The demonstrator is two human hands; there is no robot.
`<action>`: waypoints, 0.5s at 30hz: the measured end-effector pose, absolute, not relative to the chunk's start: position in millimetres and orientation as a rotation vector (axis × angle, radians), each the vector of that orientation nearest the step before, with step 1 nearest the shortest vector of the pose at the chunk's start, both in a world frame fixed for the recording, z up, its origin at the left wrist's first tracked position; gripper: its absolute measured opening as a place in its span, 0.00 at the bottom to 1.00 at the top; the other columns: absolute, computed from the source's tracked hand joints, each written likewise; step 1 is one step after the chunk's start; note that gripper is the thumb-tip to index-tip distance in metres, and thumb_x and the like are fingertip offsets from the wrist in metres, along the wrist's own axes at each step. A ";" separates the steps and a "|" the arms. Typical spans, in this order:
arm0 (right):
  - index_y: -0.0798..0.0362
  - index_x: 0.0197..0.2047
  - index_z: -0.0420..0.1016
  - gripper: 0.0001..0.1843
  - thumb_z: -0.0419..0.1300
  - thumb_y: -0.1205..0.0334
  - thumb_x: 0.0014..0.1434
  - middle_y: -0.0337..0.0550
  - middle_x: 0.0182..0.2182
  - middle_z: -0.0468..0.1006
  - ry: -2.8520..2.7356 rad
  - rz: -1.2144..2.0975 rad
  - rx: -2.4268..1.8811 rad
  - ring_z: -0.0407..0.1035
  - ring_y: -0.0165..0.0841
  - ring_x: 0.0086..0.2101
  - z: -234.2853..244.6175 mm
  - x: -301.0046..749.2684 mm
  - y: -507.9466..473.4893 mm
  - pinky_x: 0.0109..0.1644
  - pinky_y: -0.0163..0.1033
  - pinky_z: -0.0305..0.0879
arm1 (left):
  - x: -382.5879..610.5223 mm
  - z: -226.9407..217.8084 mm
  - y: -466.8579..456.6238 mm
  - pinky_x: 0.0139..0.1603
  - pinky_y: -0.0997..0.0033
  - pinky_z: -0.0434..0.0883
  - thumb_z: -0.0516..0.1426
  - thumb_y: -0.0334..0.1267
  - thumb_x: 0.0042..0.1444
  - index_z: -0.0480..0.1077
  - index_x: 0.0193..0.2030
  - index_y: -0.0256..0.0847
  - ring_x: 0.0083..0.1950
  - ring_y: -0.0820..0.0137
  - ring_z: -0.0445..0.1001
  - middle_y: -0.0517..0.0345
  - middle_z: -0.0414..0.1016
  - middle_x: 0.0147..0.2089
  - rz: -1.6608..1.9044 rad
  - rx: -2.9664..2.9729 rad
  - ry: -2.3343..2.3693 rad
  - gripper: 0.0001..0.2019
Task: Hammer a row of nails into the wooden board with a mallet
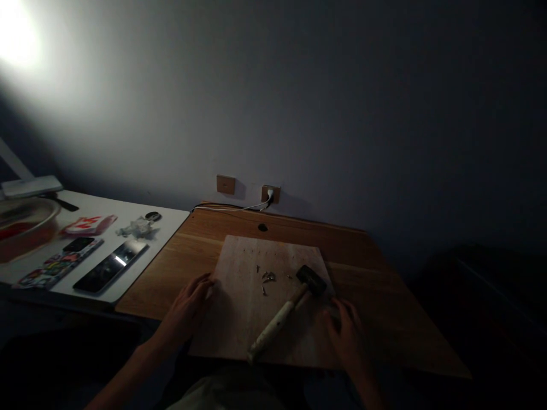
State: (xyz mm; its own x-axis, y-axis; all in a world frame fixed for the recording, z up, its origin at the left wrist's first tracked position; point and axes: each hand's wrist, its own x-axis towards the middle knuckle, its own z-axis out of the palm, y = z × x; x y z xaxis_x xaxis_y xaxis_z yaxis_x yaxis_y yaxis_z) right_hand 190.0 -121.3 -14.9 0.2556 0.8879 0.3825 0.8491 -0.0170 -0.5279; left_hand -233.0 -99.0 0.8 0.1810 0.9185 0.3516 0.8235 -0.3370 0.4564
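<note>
A pale wooden board (239, 319) lies on the brown desk in front of me. My left hand (192, 302) grips its left edge, fingers curled at the side. At the right edge is my right hand (348, 336), its thumb over the board and its fingers along the side. A hammer (277, 319) with a dark head and a pale, worn handle rests diagonally across the board, touched by neither hand. Several loose screws (269, 277) are scattered near the middle of the board. A row of small marks or points, too faint to make out, runs along its far part.
A white table (171, 219) adjoins at left, bearing a phone (111, 265), a patterned case (60, 262), a red-and-white packet (89, 225), crumpled plastic (139, 228) and a bowl (55, 210). A white plug (270, 193) with cables sits in the wall socket behind the desk (363, 256).
</note>
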 end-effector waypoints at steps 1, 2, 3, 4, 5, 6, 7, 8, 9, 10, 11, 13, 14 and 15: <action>0.51 0.52 0.76 0.25 0.52 0.43 0.64 0.56 0.53 0.75 -1.588 0.074 -1.845 0.74 0.49 0.48 -14.8 188.7 -120.7 0.52 0.55 0.71 | -229.6 2.0 -99.4 0.58 0.57 0.77 0.49 0.44 0.69 0.70 0.57 0.45 0.60 0.59 0.76 0.46 0.70 0.65 0.862 2.293 1.699 0.16; 0.51 0.52 0.76 0.25 0.52 0.42 0.64 0.56 0.53 0.75 -1.600 0.076 -1.839 0.74 0.49 0.48 -14.8 186.8 -120.4 0.52 0.55 0.71 | -226.9 3.3 -99.2 0.58 0.57 0.77 0.50 0.44 0.69 0.69 0.58 0.45 0.60 0.59 0.76 0.47 0.70 0.65 0.856 2.298 1.700 0.16; 0.51 0.52 0.76 0.25 0.52 0.42 0.64 0.56 0.53 0.75 -1.614 0.077 -1.830 0.74 0.49 0.48 -15.0 184.1 -120.4 0.52 0.55 0.71 | -225.4 4.6 -98.4 0.58 0.56 0.77 0.50 0.44 0.68 0.69 0.59 0.45 0.60 0.58 0.76 0.47 0.70 0.65 0.849 2.296 1.703 0.16; 0.51 0.52 0.76 0.25 0.52 0.42 0.65 0.56 0.54 0.75 -1.626 0.078 -1.818 0.74 0.48 0.48 -15.3 180.6 -120.7 0.52 0.54 0.71 | -225.2 5.6 -97.3 0.58 0.55 0.77 0.51 0.45 0.68 0.68 0.60 0.46 0.60 0.58 0.76 0.47 0.69 0.66 0.844 2.286 1.713 0.17; 0.50 0.52 0.76 0.25 0.52 0.42 0.65 0.55 0.54 0.75 -1.633 0.078 -1.803 0.74 0.48 0.48 -15.7 176.2 -121.0 0.52 0.54 0.71 | -226.6 6.2 -96.0 0.58 0.54 0.77 0.52 0.45 0.67 0.67 0.61 0.46 0.59 0.58 0.76 0.47 0.69 0.66 0.844 2.266 1.730 0.17; 0.50 0.51 0.76 0.25 0.52 0.42 0.65 0.55 0.53 0.75 -1.639 0.084 -1.789 0.74 0.48 0.49 -16.0 171.1 -121.2 0.52 0.53 0.71 | -229.4 6.4 -94.3 0.58 0.54 0.77 0.52 0.45 0.67 0.66 0.61 0.46 0.59 0.58 0.77 0.47 0.68 0.67 0.849 2.239 1.751 0.18; 0.50 0.51 0.77 0.24 0.52 0.42 0.65 0.55 0.53 0.76 -1.648 0.095 -1.775 0.74 0.48 0.49 -16.2 165.4 -121.1 0.52 0.53 0.71 | -233.6 6.3 -92.3 0.58 0.53 0.77 0.52 0.46 0.67 0.65 0.62 0.46 0.58 0.58 0.77 0.47 0.67 0.67 0.857 2.208 1.771 0.19; 0.50 0.51 0.77 0.24 0.53 0.42 0.65 0.54 0.53 0.76 -1.659 0.112 -1.761 0.74 0.47 0.49 -16.1 159.3 -120.8 0.52 0.53 0.72 | -238.9 6.1 -90.1 0.57 0.53 0.77 0.53 0.47 0.66 0.65 0.61 0.45 0.56 0.58 0.78 0.47 0.67 0.67 0.871 2.176 1.791 0.19; 0.50 0.51 0.77 0.23 0.53 0.43 0.65 0.54 0.53 0.76 -1.664 0.126 -1.750 0.75 0.47 0.49 -15.7 152.9 -120.3 0.52 0.52 0.72 | -245.0 6.1 -87.5 0.55 0.54 0.78 0.53 0.48 0.66 0.66 0.61 0.45 0.53 0.59 0.79 0.46 0.66 0.66 0.887 2.142 1.814 0.20; 0.50 0.50 0.77 0.23 0.54 0.43 0.65 0.54 0.52 0.76 -1.673 0.148 -1.740 0.75 0.47 0.49 -14.8 146.2 -119.5 0.52 0.52 0.72 | -251.7 6.5 -84.6 0.53 0.54 0.78 0.53 0.49 0.65 0.66 0.60 0.45 0.50 0.60 0.80 0.46 0.66 0.66 0.902 2.108 1.836 0.20; 0.50 0.51 0.77 0.23 0.54 0.43 0.65 0.54 0.53 0.77 -1.683 0.175 -1.728 0.75 0.47 0.49 -13.4 139.0 -118.6 0.52 0.52 0.73 | -258.8 7.6 -81.5 0.50 0.56 0.79 0.54 0.51 0.65 0.67 0.60 0.44 0.46 0.62 0.80 0.45 0.65 0.66 0.914 2.078 1.854 0.21; 0.50 0.51 0.77 0.21 0.54 0.45 0.65 0.53 0.53 0.77 -1.707 0.239 -1.694 0.76 0.46 0.48 -9.2 123.3 -117.1 0.51 0.50 0.74 | -272.9 12.0 -75.5 0.47 0.58 0.79 0.54 0.53 0.64 0.69 0.57 0.44 0.42 0.65 0.79 0.46 0.65 0.64 0.939 2.031 1.899 0.21; 0.50 0.51 0.77 0.21 0.55 0.46 0.65 0.53 0.53 0.77 -1.722 0.270 -1.674 0.77 0.45 0.48 -6.5 114.8 -116.6 0.51 0.49 0.75 | -279.8 15.0 -72.9 0.48 0.58 0.79 0.54 0.54 0.63 0.69 0.56 0.44 0.41 0.65 0.79 0.46 0.65 0.64 0.950 2.015 1.928 0.21; 0.49 0.52 0.77 0.20 0.55 0.47 0.66 0.52 0.54 0.76 -1.742 0.302 -1.651 0.77 0.44 0.48 -3.8 105.9 -116.2 0.51 0.49 0.75 | -286.6 18.4 -70.5 0.49 0.58 0.78 0.54 0.55 0.62 0.70 0.55 0.43 0.42 0.65 0.78 0.46 0.65 0.63 0.955 2.001 1.962 0.22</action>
